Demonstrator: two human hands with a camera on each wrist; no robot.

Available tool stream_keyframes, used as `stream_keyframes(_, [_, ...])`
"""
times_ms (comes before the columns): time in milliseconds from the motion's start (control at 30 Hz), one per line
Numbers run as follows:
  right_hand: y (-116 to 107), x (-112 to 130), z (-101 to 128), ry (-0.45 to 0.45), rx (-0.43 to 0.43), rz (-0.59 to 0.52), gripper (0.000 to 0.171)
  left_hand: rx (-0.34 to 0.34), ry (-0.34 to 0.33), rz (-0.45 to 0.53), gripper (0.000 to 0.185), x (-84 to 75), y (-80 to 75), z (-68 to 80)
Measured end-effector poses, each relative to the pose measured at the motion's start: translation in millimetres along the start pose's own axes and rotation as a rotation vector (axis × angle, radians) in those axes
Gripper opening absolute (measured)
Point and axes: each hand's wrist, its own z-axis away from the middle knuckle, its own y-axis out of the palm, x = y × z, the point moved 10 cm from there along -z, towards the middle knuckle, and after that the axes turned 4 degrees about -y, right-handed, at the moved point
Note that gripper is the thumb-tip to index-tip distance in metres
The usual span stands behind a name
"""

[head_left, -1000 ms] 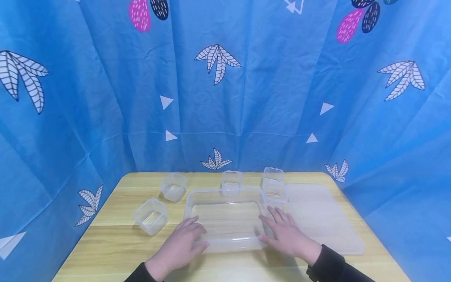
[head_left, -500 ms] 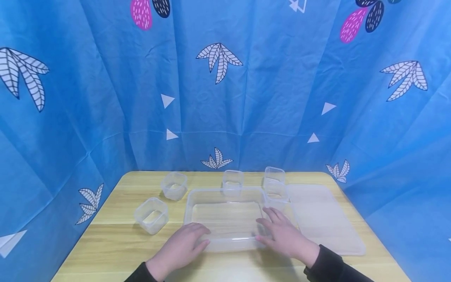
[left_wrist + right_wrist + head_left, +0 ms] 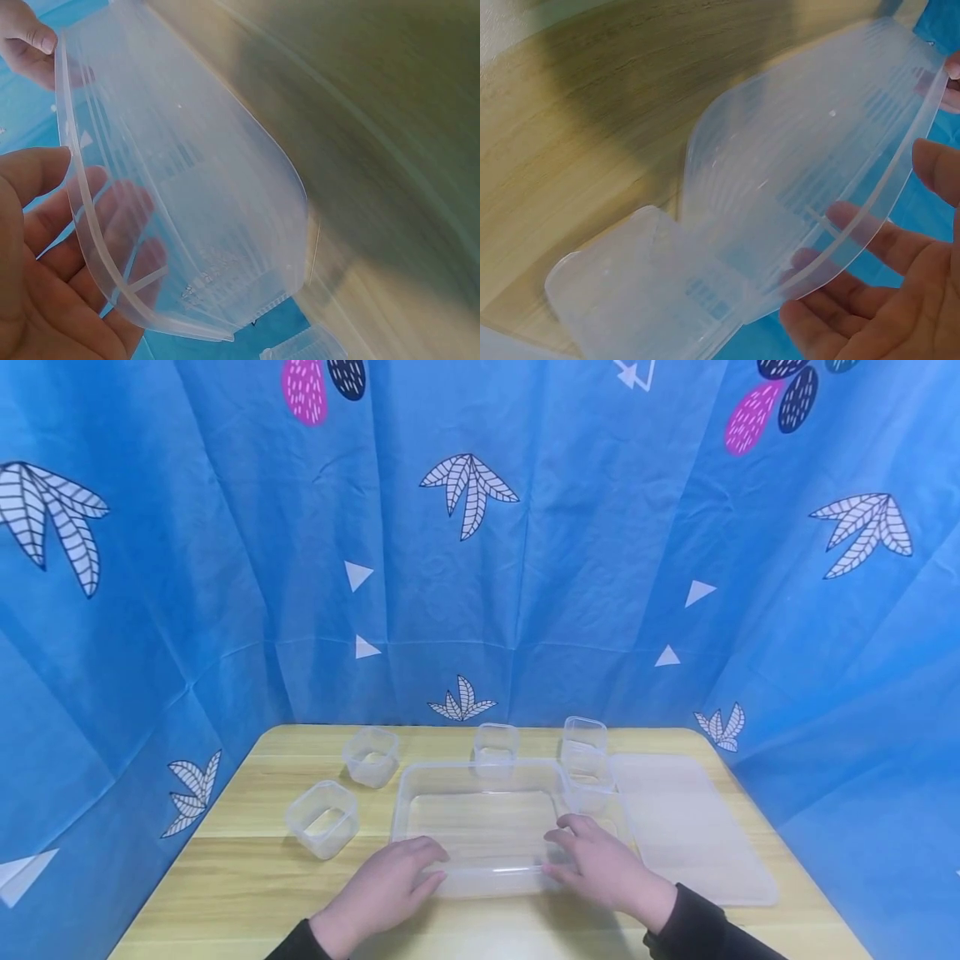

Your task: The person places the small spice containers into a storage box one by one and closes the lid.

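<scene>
On the wooden table (image 3: 247,868), a small clear cup (image 3: 322,819) is seen near the left edge, with bare wood around it; a second cup (image 3: 370,757) stands behind it. The left hand (image 3: 386,887) is laid against the near-left corner of the large clear tray (image 3: 480,777), fingers fairly straight along its wall, thumb over the rim. The tray sits at table centre, its near rim close to the table's front edge. The right hand (image 3: 603,867) is placed on the tray's near-right corner, fingers loosely bent over the rim. Two more cups (image 3: 495,748) (image 3: 584,753) stand at the tray's far rim. A flat lid (image 3: 690,827) lies just beside the tray, reaching toward the table's right edge.
</scene>
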Motion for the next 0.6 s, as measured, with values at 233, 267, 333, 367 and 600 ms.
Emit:
stream_keyframes(233, [-5, 4, -1, -0.05, -0.047, 0.042, 0.042, -0.007, 0.002, 0.005, 0.018, 1.1, 1.4, 0.6])
stream_keyframes(267, [-6, 5, -2, -0.062, -0.058, 0.044, 0.04, -0.012, 0.005, 0.001, 0.018, 0.9, 1.2, 0.6])
stream_keyframes(333, [-7, 8, -3, -0.086, -0.076, 0.047, 0.037, -0.017, 0.009, -0.001, 0.018, 1.2, 1.6, 0.5])
stream_keyframes(367, [-7, 9, -3, -0.097, -0.082, 0.049, 0.035, -0.02, 0.012, -0.003, 0.018, 1.1, 1.6, 0.4])
stream_keyframes(600, [-6, 14, -3, -0.151, -0.087, 0.075, 0.031, -0.002, 0.003, 0.003, 0.019, 2.3, 4.2, 0.0])
